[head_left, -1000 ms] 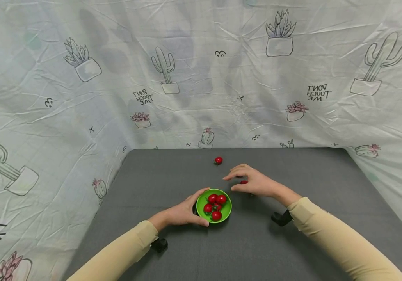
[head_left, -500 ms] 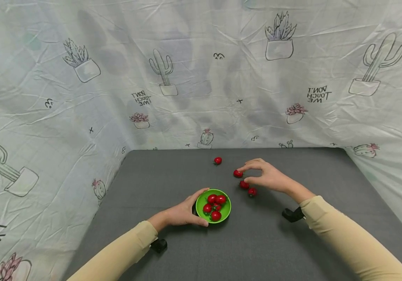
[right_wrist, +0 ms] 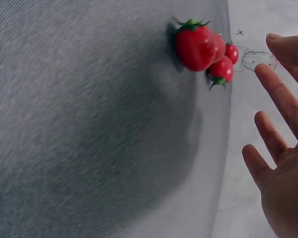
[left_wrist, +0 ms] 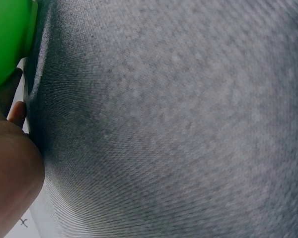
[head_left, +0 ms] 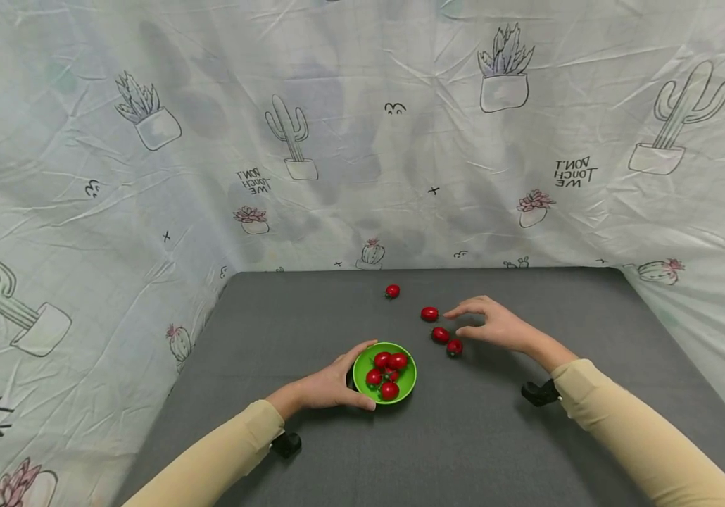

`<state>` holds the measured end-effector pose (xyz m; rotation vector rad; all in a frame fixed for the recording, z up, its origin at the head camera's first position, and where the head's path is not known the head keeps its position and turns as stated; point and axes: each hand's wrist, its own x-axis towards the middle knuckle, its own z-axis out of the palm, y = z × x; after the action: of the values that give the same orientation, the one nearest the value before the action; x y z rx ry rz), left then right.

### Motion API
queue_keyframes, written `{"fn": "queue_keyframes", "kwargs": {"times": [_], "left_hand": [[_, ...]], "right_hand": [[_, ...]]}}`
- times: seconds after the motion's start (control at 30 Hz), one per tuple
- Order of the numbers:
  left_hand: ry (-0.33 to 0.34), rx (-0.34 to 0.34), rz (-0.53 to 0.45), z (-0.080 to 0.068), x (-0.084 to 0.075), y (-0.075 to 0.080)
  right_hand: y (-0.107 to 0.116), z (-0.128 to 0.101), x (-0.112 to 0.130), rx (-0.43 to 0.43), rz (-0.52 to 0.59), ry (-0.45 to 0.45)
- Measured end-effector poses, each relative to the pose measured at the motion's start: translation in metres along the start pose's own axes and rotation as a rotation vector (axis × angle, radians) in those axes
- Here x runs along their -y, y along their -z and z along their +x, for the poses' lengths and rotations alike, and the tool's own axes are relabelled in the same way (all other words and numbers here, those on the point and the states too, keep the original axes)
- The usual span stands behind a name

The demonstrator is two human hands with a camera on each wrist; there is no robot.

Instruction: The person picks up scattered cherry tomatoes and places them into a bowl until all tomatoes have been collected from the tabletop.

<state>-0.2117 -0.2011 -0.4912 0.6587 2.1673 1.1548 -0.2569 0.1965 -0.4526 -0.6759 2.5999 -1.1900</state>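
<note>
In the head view, a green bowl (head_left: 409,389) stands on the table with several cherry tomatoes (head_left: 390,391) inside. My left hand (head_left: 331,384) grips its left side, thumb at the near rim and fingers round the far side. The left wrist view shows only the bowl's outer wall (left_wrist: 7,44) and part of that hand (left_wrist: 12,163). Right of the bowl lie three loose tomatoes: a far one (head_left: 429,314), a middle one (head_left: 440,335) and a near one (head_left: 454,348). Just right of them hovers my right hand (head_left: 495,325), fingers spread and holding nothing.
Another tomato (head_left: 392,291) lies alone near the table's back edge. The dark grey table (head_left: 413,458) ends at a hanging cloth (head_left: 350,190) printed with cacti, which rises behind and at both sides.
My right hand has drawn back to the right, uncovering the loose tomatoes. Half a second ago its fingertips were at the far one. My left hand and the bowl have stayed put.
</note>
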Motion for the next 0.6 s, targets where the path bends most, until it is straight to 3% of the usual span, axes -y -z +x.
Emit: {"fn": "queue_keyframes", "kwargs": {"times": [0.6], "left_hand": [[-0.005, -0.002, 0.011, -0.001, -0.007, -0.001]], "right_hand": [[-0.008, -0.006, -0.024, 0.091, 0.013, 0.006]]}}
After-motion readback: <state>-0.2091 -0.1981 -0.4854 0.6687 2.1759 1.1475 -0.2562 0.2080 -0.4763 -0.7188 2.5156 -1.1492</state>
